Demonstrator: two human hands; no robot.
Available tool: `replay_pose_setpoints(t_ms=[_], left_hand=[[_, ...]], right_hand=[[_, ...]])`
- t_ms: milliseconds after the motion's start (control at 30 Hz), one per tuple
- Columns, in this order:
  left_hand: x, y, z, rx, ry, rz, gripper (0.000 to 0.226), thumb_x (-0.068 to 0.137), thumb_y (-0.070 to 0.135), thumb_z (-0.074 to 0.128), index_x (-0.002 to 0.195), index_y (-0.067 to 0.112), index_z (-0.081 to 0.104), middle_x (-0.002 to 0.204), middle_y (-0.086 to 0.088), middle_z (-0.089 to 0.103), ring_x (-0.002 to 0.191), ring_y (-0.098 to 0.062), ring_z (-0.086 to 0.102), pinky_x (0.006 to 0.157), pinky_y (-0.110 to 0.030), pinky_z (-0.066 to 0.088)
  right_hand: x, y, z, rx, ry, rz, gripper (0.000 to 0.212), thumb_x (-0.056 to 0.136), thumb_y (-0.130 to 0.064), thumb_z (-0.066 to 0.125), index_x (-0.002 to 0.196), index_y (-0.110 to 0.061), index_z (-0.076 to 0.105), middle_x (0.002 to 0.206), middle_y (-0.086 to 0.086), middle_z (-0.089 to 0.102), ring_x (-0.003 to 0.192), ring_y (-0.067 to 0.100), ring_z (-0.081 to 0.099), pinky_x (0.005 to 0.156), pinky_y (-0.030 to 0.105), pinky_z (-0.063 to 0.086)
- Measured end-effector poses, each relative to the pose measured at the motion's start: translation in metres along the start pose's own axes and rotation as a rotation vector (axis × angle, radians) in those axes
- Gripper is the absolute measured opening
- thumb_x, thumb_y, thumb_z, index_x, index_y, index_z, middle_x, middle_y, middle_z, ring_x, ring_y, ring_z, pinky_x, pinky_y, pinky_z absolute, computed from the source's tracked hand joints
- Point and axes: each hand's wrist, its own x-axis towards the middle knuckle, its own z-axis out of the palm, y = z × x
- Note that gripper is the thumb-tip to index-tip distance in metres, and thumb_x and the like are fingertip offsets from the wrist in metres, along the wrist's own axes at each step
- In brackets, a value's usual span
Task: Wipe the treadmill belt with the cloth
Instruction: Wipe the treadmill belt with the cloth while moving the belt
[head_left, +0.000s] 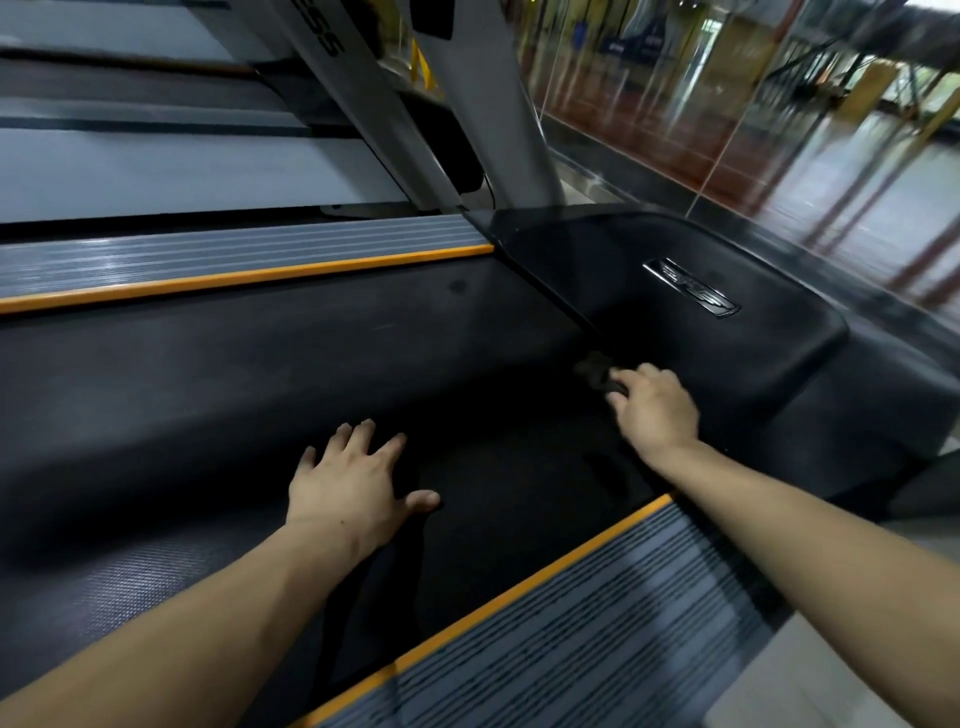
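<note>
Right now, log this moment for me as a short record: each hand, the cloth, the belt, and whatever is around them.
left hand: left hand lies flat on the belt, fingers spread, holding nothing
right hand: right hand grips the cloth, fingers curled round it
cloth: dark cloth, bunched at the front end of the belt, against the motor cover's edge
belt: black belt, textured
motor cover: black motor cover with a metal badge
side rails: grey ribbed side rails with orange edging

cloth (597, 371) dark, blurred (mostly under right hand (655, 408)) | forearms cut off
</note>
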Motion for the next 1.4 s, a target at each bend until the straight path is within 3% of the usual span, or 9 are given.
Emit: replay_pose_setpoints(t_ms=[300,500,667,867,933,1067,1167,1267,1400], left_hand=[[0.001,-0.002,0.002,0.006,0.005,0.012,0.089,0.084,0.083,0.038,0.158,0.039,0.014,0.169,-0.003,0.004,0.155,-0.026,-0.002,0.124,-0.053,0.011],[0.003,-0.002,0.006,0.001,-0.005,0.001,0.089,0.084,0.083,0.038,0.158,0.039,0.014,0.169,-0.002,0.004,0.155,-0.026,-0.002,0.124,-0.054,0.011],[0.001,-0.004,0.002,0.000,0.000,0.013,0.088,0.086,0.082,0.037,0.158,0.038,0.014,0.169,-0.004,0.003,0.155,-0.027,-0.002,0.123,-0.055,0.011],[-0.020,0.000,0.010,-0.046,0.085,0.033,0.073,0.091,0.074,0.039,0.154,0.039,0.029,0.167,-0.001,0.015,0.154,-0.028,0.006,0.123,-0.049,0.017],[-0.028,0.000,0.010,-0.037,0.115,0.066,0.069,0.092,0.072,0.040,0.152,0.040,0.032,0.165,0.000,0.020,0.153,-0.026,0.010,0.123,-0.046,0.019],[-0.043,-0.002,0.013,-0.057,0.151,0.099,0.063,0.093,0.069,0.042,0.149,0.040,0.036,0.160,0.001,0.028,0.149,-0.023,0.019,0.119,-0.043,0.026],[-0.052,-0.012,0.015,-0.055,0.142,0.101,0.062,0.094,0.067,0.042,0.149,0.040,0.036,0.159,0.002,0.030,0.149,-0.023,0.021,0.118,-0.043,0.027],[-0.058,-0.026,0.012,-0.039,0.134,0.085,0.062,0.094,0.066,0.041,0.150,0.039,0.035,0.160,0.001,0.029,0.149,-0.023,0.021,0.118,-0.043,0.027],[-0.071,-0.036,0.016,-0.027,0.126,0.049,0.060,0.096,0.064,0.038,0.151,0.041,0.032,0.162,0.001,0.026,0.151,-0.024,0.018,0.119,-0.043,0.026]], right_hand=[[-0.034,0.030,-0.016,-0.099,-0.074,0.052,0.036,0.094,-0.043,0.057,0.128,-0.031,0.059,0.110,-0.002,0.061,0.104,0.024,0.059,0.076,0.037,0.052],[-0.027,-0.001,-0.013,-0.101,-0.100,0.183,0.032,0.091,-0.041,0.060,0.118,-0.024,0.065,0.108,0.009,0.061,0.100,0.033,0.062,0.081,0.037,0.049],[-0.083,-0.068,-0.024,0.032,-0.047,-0.084,0.029,0.084,-0.038,0.067,0.108,-0.023,0.069,0.095,0.008,0.063,0.087,0.032,0.065,0.073,0.036,0.052],[-0.114,-0.087,-0.033,0.139,-0.090,-0.299,0.035,0.089,-0.041,0.062,0.123,-0.032,0.060,0.104,-0.003,0.056,0.100,0.021,0.057,0.070,0.037,0.053],[-0.091,-0.057,-0.027,0.037,-0.062,-0.234,0.033,0.088,-0.041,0.061,0.121,-0.035,0.060,0.106,-0.002,0.056,0.100,0.023,0.058,0.071,0.035,0.052],[-0.041,-0.004,-0.024,-0.080,-0.165,0.182,0.032,0.095,-0.038,0.054,0.125,-0.030,0.055,0.116,0.007,0.053,0.107,0.031,0.054,0.078,0.038,0.048],[-0.054,-0.028,-0.019,-0.043,-0.142,0.250,0.033,0.095,-0.036,0.055,0.126,-0.027,0.056,0.116,0.011,0.054,0.106,0.033,0.055,0.082,0.039,0.049],[-0.096,-0.082,-0.024,0.097,-0.102,0.167,0.034,0.090,-0.038,0.061,0.123,-0.029,0.060,0.112,0.009,0.059,0.104,0.032,0.058,0.086,0.038,0.048],[-0.154,-0.146,-0.036,0.227,-0.161,-0.161,0.035,0.089,-0.040,0.062,0.123,-0.032,0.059,0.107,0.004,0.056,0.102,0.026,0.055,0.085,0.038,0.049]])
